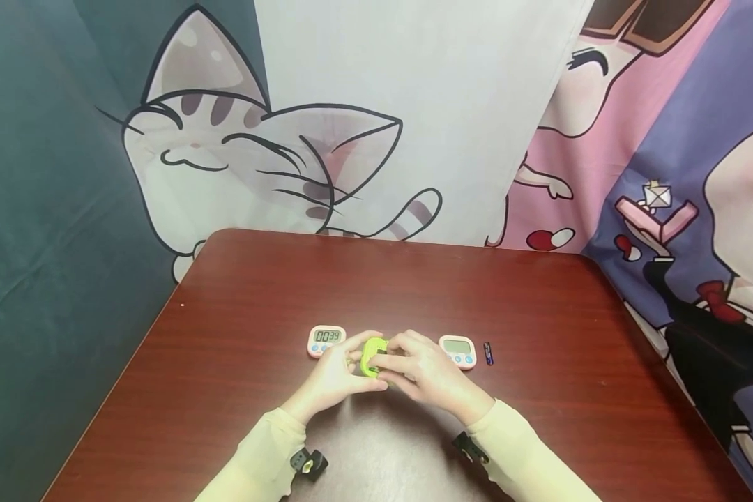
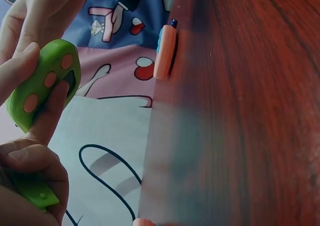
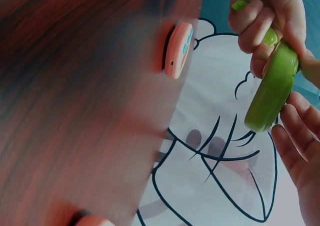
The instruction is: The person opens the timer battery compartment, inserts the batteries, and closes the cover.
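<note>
Both hands meet around a green timer [image 1: 371,354] over the middle of the table. Its face, with orange buttons and a dark display, shows tilted in the left wrist view [image 2: 55,78]. My left hand [image 1: 335,376] grips the timer with a finger against its face, while its curled lower fingers also hold a small loose green piece [image 2: 37,191]. From the other side, my right hand [image 1: 423,369] pinches the timer at its edge, fingertips close to a dark part of it. The right wrist view shows the timer's green side [image 3: 272,93].
A white timer [image 1: 326,340] reading 00:39 lies left of the hands. A second white timer [image 1: 458,351] with a blank display lies to the right, beside a small dark battery [image 1: 488,353]. A cartoon-printed cloth [image 1: 351,63] hangs behind the brown table [image 1: 401,279].
</note>
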`<state>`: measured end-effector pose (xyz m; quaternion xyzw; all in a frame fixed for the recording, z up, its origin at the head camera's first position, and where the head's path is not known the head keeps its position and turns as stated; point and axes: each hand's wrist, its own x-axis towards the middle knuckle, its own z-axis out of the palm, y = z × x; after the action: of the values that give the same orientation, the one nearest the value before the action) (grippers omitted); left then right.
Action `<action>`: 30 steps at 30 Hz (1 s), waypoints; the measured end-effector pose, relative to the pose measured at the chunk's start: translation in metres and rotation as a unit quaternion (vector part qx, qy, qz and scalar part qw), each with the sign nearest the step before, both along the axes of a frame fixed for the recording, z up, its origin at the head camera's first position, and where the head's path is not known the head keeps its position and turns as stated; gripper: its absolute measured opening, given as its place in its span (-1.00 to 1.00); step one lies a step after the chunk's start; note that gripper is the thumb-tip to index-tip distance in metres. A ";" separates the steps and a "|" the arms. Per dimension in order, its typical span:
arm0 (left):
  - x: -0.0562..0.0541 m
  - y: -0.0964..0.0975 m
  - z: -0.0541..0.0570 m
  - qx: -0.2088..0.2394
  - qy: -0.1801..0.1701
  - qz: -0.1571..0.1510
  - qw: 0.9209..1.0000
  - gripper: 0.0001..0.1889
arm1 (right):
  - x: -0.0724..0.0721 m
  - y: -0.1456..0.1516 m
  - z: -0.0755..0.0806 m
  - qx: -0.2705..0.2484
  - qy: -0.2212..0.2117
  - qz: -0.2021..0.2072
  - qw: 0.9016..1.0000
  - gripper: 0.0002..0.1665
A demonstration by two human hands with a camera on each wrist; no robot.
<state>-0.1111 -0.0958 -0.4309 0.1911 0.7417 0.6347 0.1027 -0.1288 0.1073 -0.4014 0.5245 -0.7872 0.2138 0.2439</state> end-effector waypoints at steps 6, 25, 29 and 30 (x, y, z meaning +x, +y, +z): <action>0.001 -0.001 0.000 0.010 -0.016 0.002 1.000 -0.26 | 0.001 0.006 0.001 0.034 0.002 -0.004 0.999 -0.68; 0.001 -0.003 0.002 0.026 -0.017 0.007 0.999 -0.26 | 0.004 0.010 -0.002 0.069 -0.051 -0.005 0.996 -0.39; 0.000 -0.003 0.002 0.032 -0.020 0.009 0.999 -0.26 | 0.003 0.009 -0.003 0.061 -0.058 -0.003 0.996 -0.45; 0.000 -0.003 0.002 0.033 -0.022 0.009 0.999 -0.25 | 0.003 0.009 -0.003 0.057 -0.059 0.000 0.997 -0.46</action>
<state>-0.1108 -0.0992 -0.4292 0.1738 0.7193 0.6640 0.1072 -0.1260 0.1165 -0.4040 0.5235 -0.8114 0.1995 0.1666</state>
